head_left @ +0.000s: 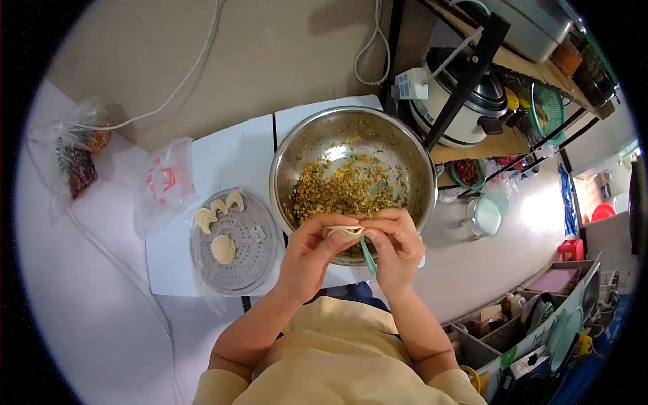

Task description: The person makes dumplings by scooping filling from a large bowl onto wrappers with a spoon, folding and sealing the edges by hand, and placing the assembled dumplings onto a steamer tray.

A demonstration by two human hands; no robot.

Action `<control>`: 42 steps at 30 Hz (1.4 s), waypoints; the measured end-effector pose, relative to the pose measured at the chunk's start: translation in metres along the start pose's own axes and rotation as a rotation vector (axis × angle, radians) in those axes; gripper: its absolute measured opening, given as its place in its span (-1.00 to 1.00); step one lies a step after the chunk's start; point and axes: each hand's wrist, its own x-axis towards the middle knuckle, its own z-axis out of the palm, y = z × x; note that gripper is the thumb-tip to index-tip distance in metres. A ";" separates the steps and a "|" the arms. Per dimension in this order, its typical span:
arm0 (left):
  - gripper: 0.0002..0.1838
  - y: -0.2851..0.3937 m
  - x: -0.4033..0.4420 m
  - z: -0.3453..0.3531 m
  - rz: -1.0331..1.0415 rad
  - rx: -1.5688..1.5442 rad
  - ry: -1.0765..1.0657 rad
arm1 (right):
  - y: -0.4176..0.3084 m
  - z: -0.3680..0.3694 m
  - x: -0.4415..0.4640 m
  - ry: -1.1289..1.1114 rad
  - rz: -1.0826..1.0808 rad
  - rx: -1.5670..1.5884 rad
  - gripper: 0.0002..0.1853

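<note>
Between both sets of fingertips, just over the near rim of a steel bowl [422, 169], is a folded dumpling [346, 231]. My left hand [307, 255] pinches its left side with thumb and fingers. At its right end, my right hand [398, 250] pinches the wrapper edge; a thin teal utensil handle [368, 256] also sticks out of this hand, its working end hidden. Chopped yellow-green filling [347, 185] lies in the bowl. On the left, a round perforated grey tray [250, 266] carries several shaped dumplings [219, 208] and a small pile of round wrappers [223, 249].
The white table [233, 158] stands against a wall, with a crumpled plastic bag [165, 179] at its left edge. A rack at the right holds a rice cooker [459, 101]. Storage bins [499, 331] line the lower right, and a cable [182, 81] hangs on the wall.
</note>
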 end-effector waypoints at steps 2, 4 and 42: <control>-0.80 -0.001 0.000 -0.001 -0.009 0.124 -0.029 | 0.001 0.000 0.000 0.023 0.030 -0.009 -0.88; -0.80 -0.003 0.000 -0.002 -0.002 0.116 -0.034 | 0.000 0.000 0.000 0.031 -0.007 -0.030 -0.91; -0.70 -0.005 -0.002 -0.002 0.069 0.404 -0.078 | 0.002 -0.003 0.003 -0.051 -0.189 -0.294 -0.90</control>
